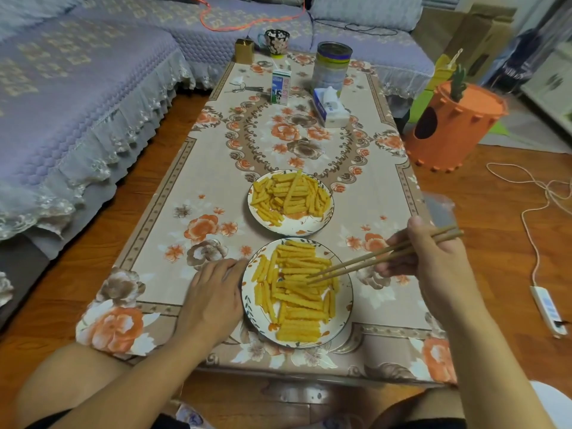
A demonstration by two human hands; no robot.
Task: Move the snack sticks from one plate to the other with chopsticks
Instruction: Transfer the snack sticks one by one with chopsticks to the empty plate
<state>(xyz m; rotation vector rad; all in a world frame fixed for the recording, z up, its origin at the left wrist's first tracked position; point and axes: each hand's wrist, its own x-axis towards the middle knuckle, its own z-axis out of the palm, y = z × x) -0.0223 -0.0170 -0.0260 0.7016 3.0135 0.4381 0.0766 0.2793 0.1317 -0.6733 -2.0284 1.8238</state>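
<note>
Two chopsticks (365, 264) | right hand (433, 261) | tips among snack sticks (297, 292)

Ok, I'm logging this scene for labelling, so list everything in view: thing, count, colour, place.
near plate: one, white, patterned rim, table's near end, holds sticks
far plate: one, white, just beyond it, holds sticks
sticks: many, yellow-orange, on both plates
chopsticks: one pair, brown, tips among near plate's sticks
table: one, floral cloth
carton: one, white-blue, far end
tin: one, far end
tissue box: one, white-blue, beside tin
mug: one, floral, far edge
sofa: one, lilac cover, left
orange tub: one, floor, right
left hand: rests at near plate's left rim
right hand: holds chopsticks
</note>
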